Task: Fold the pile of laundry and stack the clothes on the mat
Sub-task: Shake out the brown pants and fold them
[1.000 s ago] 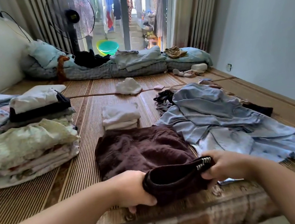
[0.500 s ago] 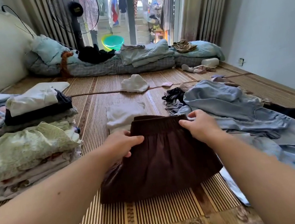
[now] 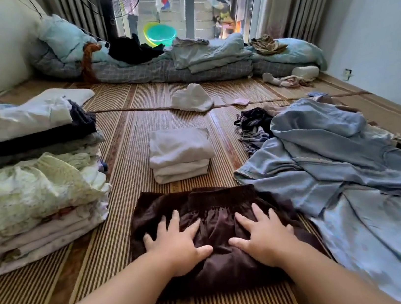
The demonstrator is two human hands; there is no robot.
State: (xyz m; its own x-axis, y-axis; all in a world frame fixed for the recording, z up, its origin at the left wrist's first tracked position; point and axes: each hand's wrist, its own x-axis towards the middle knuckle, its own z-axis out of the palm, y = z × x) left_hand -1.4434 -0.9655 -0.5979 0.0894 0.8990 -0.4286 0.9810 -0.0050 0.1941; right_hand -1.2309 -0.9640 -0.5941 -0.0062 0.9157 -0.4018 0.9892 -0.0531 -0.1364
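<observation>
Tall stack of folded pale floral and white clothes at 9 o'clock on the striped woven bamboo mat, topped further back by a dark folded garment and a white one.

Left hand lies flat on the dark brown folded garment with gathered elastic waistband at 6 o'clock: fingers straight and fanned apart, palm down, pressing the left half. Nothing pinched.

Brown garment lies on the mat directly in front, waistband edge pointing to 12 o'clock, near edge folded over.

Small stack of folded white cloths at 12 o'clock, just beyond the brown garment, not touching it. Further out at 12, a crumpled white cloth lies loose on the mat.

Right hand is in the same pose on the right half of the brown garment: fingers straight and splayed, palm down, pressing. Thumbs of both hands point toward each other, apart.

Unfolded pile of light blue denim-like and pale printed clothes at 3 o'clock, its left edge just beside the brown garment. Dark striped crumpled item at its far-left corner, about 1 o'clock.

Back at 12 o'clock: grey checked bedding roll with pale blue quilts runs along the glass door; green plastic basin is behind it.
</observation>
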